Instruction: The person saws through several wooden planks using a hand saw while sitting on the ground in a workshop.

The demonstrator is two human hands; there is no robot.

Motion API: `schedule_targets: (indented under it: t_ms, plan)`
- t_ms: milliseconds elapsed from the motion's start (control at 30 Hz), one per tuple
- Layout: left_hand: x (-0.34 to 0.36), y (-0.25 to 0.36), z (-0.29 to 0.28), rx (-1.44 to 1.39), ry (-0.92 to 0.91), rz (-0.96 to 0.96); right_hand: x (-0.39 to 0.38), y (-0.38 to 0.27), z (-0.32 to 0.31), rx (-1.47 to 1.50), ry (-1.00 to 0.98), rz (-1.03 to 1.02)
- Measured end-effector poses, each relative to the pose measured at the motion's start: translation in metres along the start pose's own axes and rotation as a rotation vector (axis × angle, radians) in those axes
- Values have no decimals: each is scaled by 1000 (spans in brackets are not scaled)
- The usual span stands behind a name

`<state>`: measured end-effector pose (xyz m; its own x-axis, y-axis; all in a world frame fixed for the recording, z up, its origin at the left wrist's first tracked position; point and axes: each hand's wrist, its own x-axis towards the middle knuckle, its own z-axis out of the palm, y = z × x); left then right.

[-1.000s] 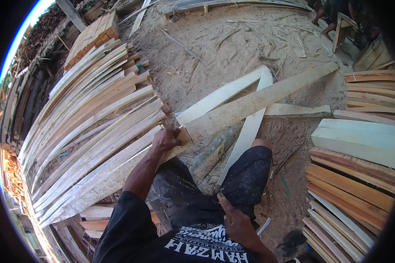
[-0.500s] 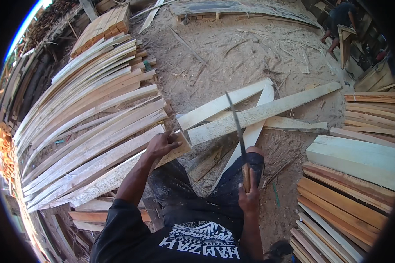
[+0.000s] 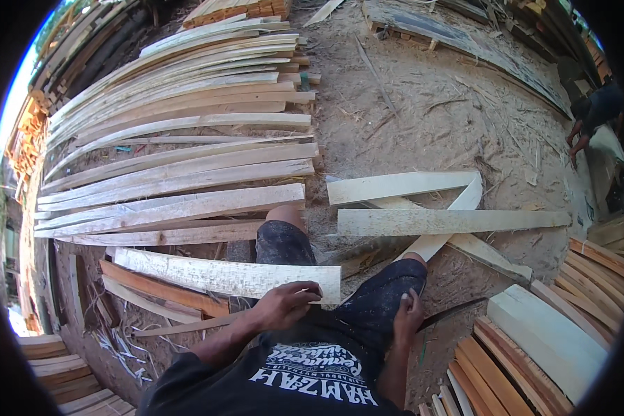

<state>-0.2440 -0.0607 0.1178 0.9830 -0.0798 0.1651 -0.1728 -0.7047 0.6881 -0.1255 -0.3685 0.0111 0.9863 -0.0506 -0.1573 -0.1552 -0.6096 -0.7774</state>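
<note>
1. Lots of room on the dirt ground (image 3: pixel 430 132): it runs from the knees (image 3: pixel 288 218) up toward the top, with thin scraps scattered over it.
2. Row of long boards (image 3: pixel 180 201) fills the left. Right ends make a ragged edge against the dirt; over by the left rim it's hard to separate them.
3. Lumber stack (image 3: pixel 489 371) sits close on the right, so that side's tight. The dark rim cuts off its lower end.
4. Another person (image 3: pixel 600 111) is at the far upper right, partly lost in the rim. Can't make out what they're doing.
5. Crossed boards (image 3: pixel 451 222) lie just past the right knee, the lower ones partly covered.
6. Pale board (image 3: pixel 201 270) goes crosswise in front of the body, left of center, squared right end over the lap. Narrow gap to the long row; the hand hides a bit of its near edge.
7. Dark blade (image 3: pixel 457 313) points right, toward the stack. Handle's hidden, tip's hard to see.
8. 2 hands: right hand (image 3: pixel 408 319) is wrapped around the blade's handle end. Left hand (image 3: pixel 289 305) has curled fingers touching the pale board near its right end; can't tell if they're clamped.
</note>
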Motion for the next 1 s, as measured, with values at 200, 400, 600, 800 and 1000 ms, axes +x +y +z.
schedule_targets:
  t_ms: [200, 400, 600, 800, 1000]
  plan:
    - [-79, -20, -2, -616, 213, -905, 4, -69, 125, 264, -754, 17]
    - [-156, -138, -20, -345, 1732, -1430, -1, -128, 91, 531, -655, 55]
    - [-162, -164, 15, -1629, 1798, -1017, 48, -90, -3, 137, -310, -308]
    - [-83, -57, 3, -1609, 1371, -909, 92, 31, -62, -338, -330, 33]
    - [54, -54, -139, -1030, 1170, -342, 123, -29, 86, 260, -178, 393]
